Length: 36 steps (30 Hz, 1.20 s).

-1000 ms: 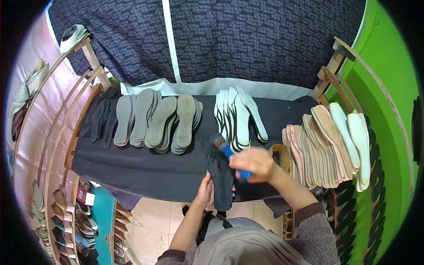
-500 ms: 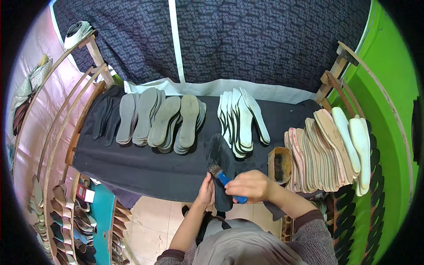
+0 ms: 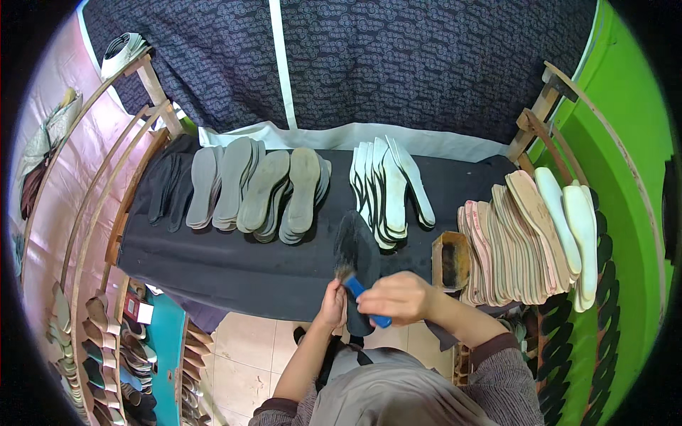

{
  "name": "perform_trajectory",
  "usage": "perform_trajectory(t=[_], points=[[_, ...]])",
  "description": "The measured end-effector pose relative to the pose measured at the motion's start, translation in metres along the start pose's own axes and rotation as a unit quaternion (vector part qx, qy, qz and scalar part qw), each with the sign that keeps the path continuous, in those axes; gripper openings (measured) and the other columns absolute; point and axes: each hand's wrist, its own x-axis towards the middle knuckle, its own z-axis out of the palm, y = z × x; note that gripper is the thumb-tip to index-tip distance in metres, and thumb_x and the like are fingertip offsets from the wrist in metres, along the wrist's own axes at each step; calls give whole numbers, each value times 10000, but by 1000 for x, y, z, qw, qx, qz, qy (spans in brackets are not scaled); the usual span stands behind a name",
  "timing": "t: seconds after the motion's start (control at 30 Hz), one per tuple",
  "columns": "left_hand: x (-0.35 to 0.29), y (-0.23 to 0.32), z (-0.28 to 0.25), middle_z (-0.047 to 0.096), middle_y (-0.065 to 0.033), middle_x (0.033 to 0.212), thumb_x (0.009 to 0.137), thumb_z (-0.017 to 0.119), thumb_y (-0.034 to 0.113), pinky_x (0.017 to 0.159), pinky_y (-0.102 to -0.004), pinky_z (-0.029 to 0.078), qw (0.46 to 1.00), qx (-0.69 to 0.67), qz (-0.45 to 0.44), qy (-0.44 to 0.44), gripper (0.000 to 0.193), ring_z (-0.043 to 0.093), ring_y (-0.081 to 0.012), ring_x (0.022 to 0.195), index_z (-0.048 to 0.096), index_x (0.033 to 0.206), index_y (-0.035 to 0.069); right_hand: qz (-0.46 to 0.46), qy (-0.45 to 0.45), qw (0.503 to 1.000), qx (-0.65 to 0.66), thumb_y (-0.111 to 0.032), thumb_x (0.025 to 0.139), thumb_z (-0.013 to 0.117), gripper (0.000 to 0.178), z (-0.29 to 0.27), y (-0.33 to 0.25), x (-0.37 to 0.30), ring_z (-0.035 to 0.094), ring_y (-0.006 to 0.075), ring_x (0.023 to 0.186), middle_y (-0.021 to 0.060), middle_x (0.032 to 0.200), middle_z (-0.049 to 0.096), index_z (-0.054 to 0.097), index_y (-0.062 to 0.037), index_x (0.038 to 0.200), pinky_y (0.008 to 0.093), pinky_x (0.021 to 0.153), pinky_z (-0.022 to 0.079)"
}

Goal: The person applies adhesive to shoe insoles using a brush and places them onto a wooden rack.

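A black insole lies lengthwise at the front edge of the table, its near end jutting out over the edge. My left hand is closed on the left side of this insole. In my right hand is a paint brush with a blue handle, gripped in curled fingers. The bristles press on the insole's surface near my left fingertips. Just beyond stands a fanned pile of white insoles. To the right of my right hand sits an open, stained container with brownish residue inside.
Grey insoles lie in piles at the left, with black pieces beside them. Several beige insoles and white ones overlap on the right. Wooden racks stand on both sides. A patterned dark curtain hangs behind the cloth-covered table.
My right hand and the brush have shifted slightly to the left over the black insole. The left hand keeps its hold in nearly the same place.
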Motion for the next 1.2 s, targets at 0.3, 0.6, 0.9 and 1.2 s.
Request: perform_trajectory(t=[0.3, 0.6, 0.9, 1.2], points=[[-8, 14, 8, 533, -201, 1184, 940, 235, 416, 845, -455, 505, 989, 140, 44, -33, 562, 595, -305, 984, 371, 1310, 15, 18, 11, 1000, 19, -93, 664, 688, 242, 4, -4, -7, 615, 251, 646, 119, 886, 634, 632, -22, 888, 315, 536, 493], [-5, 16, 13, 508, -151, 1223, 942, 274, 358, 846, -464, 504, 999, -24, 44, -18, 494, 593, -315, 984, 327, 1331, 59, 45, 0, 998, 47, -40, 617, 722, 267, 0, -7, -16, 635, 251, 632, 121, 866, 662, 646, -12, 871, 309, 540, 504], [-10, 33, 29, 464, -155, 1292, 946, 246, 336, 835, -462, 510, 973, -220, -46, -53, 502, 583, -316, 1009, 281, 1381, 87, 77, 40, 996, 22, -85, 678, 719, 226, -1, -8, -32, 646, 246, 658, 108, 861, 665, 664, -24, 888, 310, 549, 509], [-16, 36, 28, 468, -122, 1331, 947, 280, 364, 1012, -406, 382, 999, -30, -22, -34, 520, 493, -261, 1174, 342, 1363, 58, 65, 28, 996, 54, -125, 683, 725, 258, 4, -10, -40, 644, 239, 683, 102, 892, 668, 665, -15, 909, 295, 560, 512]])
